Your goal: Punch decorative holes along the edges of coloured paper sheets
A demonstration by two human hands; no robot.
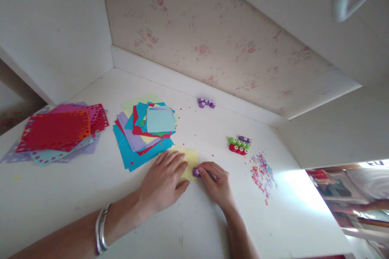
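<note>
Left hand [164,181]: lay on yellow sheet, fingers a bit apart, silver bangle [102,230] on wrist
Right hand [215,180]: fingers closed on purple punch [196,171], at sheet's right edge
Yellow sheet [191,158]: on white tabletop [194,226], under left hand, top edge notched
Paper pile, mixed colors [161,119]: beyond left hand, light blue sheet on top
Punched sheets [59,129]: far left, red on top, holes along borders
Other punches: purple group [206,102] near wall; red, green, purple cluster [240,145] right of right hand
Confetti [261,172]: heap just beside cluster, few bits scattered
</note>
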